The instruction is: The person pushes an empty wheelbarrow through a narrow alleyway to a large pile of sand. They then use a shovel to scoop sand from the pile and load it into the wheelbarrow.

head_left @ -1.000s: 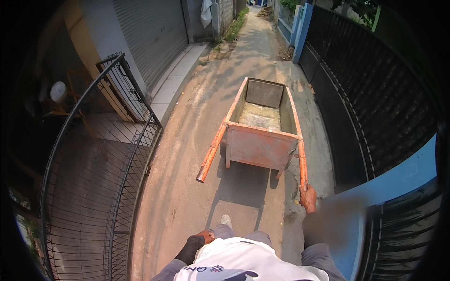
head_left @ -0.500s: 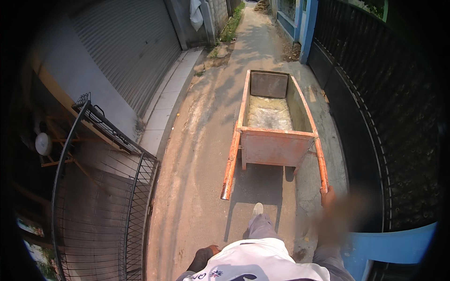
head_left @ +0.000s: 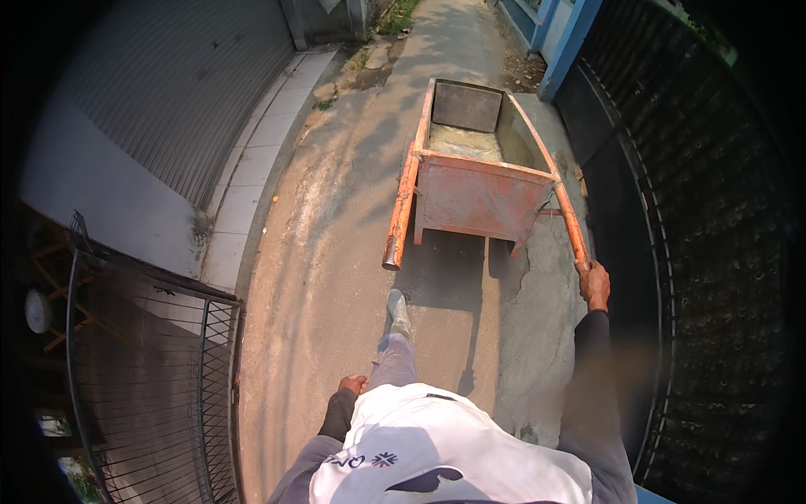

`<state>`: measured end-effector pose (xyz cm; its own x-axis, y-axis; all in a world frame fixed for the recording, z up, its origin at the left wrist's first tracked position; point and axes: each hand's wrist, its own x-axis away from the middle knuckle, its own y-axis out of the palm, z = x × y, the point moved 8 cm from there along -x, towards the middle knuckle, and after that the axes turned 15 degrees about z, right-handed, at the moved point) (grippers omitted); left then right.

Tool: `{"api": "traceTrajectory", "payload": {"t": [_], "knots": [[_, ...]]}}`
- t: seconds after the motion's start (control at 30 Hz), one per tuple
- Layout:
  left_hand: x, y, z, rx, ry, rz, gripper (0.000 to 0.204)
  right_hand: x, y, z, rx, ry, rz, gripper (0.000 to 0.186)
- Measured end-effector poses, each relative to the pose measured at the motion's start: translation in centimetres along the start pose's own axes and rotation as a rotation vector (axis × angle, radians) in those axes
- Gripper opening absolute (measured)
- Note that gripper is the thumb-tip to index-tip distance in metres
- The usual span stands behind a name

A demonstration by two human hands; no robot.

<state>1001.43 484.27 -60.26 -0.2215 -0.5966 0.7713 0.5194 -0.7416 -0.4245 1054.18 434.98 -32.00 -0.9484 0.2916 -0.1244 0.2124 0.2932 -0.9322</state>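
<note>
An orange-painted metal handcart (head_left: 483,197) stands ahead of me, a deep open box on legs with two long pole handles. My right hand (head_left: 595,286) is wrapped round the end of its right handle (head_left: 570,220), arm stretched forward. Nobody holds the left handle (head_left: 400,210), whose end points back toward me. Pale, wet-looking residue (head_left: 466,143) covers the cart's floor. Low beside my left hip hangs my left hand (head_left: 353,384), its fingers curled in and nothing visible in them. The cart's wheel is hidden.
The narrow concrete lane (head_left: 336,210) runs ahead. A dark metal gate (head_left: 697,227) lines the right side, close to my right arm. On the left are a black wire railing (head_left: 159,378), a tiled ledge (head_left: 252,181) and a roller shutter (head_left: 185,76). A blue post (head_left: 571,46) stands ahead right.
My right arm now reaches farther forward on the handle, and the cart sits higher in view and turned slightly. One foot has stepped forward. My left hand has swung up a little.
</note>
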Motion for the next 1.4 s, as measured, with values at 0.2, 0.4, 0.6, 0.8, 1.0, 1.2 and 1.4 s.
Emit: {"api": "traceTrajectory", "payload": {"t": [0.2, 0.4, 0.6, 0.8, 1.0, 1.2, 1.4], "knots": [[-15.3, -3.3, 11.4, -0.211, 0.008, 0.272, 0.043, -13.6, 4.7, -13.0, -0.019, -0.079, 0.074, 0.047], [-20.9, 0.9, 36.1, 0.066, 0.024, 0.225, 0.010, -27.1, 9.7, -19.3, -0.035, 0.013, 0.030, 0.047], [-27.3, 6.5, 58.0, 0.253, 0.166, 0.299, 0.011, -43.2, 15.5, -29.5, 0.002, -0.065, 0.090, 0.045], [-31.6, 17.3, 76.2, 0.197, 0.159, 0.112, 0.012, -60.4, 21.6, -39.9, -0.034, -0.068, 0.066, 0.045], [-37.6, 22.0, 84.6, 0.099, 0.020, 0.158, 0.012, -76.7, 27.3, -48.3, -0.006, -0.050, 0.060, 0.048], [-52.1, 23.2, 87.4, -0.560, 0.171, 0.172, 0.038, -91.9, 34.1, -59.6, -0.044, -0.065, 0.037, 0.048], [-62.4, 29.3, 109.1, -0.575, 0.249, 0.190, 0.041, -107.3, 40.3, -66.0, -0.021, -0.057, 0.085, 0.048]]}}
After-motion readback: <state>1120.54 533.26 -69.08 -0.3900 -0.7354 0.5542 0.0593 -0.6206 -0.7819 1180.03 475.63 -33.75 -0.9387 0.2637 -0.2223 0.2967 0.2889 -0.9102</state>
